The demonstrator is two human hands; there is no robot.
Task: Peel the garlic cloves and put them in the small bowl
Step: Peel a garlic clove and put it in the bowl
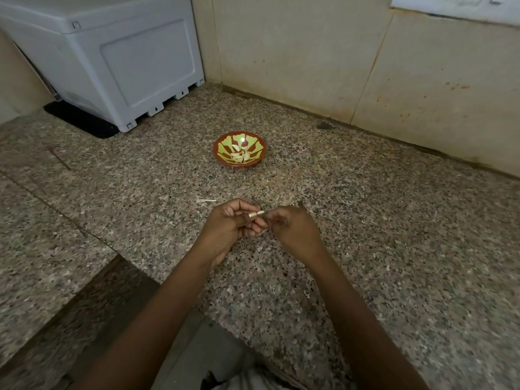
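A small red and green bowl (222,157) stands on the granite counter and holds several pale peeled garlic cloves (240,155). Nearer to me, my left hand (230,229) pinches a garlic clove (256,213) between thumb and fingers, palm turned up. My right hand (292,230) sits just right of it with fingers curled, their tips close to the clove's end; whether they grip any skin is hidden. Both hands hover a little above the counter.
A garlic stem scrap (206,200) lies on the counter just beyond my left hand. A large grey appliance (121,57) stands at the back left on a black mat (81,122). Tiled walls close the back and right. The counter's front edge (157,280) steps down near my arms.
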